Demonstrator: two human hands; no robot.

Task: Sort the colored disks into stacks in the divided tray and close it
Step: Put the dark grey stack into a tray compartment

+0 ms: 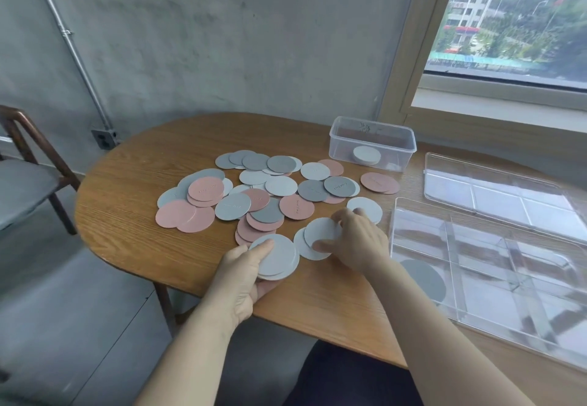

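Fingers of the left hand clamp a light stack at the bench edge; just beyond, the right hand pinches one light disk. The tray lies to its right, nearer that hand, one grey disk inside; loose disks spread farther back.

The clear divided plastic tray runs off the frame's right edge; the right forearm hides part of the dark grey round disk inside it.
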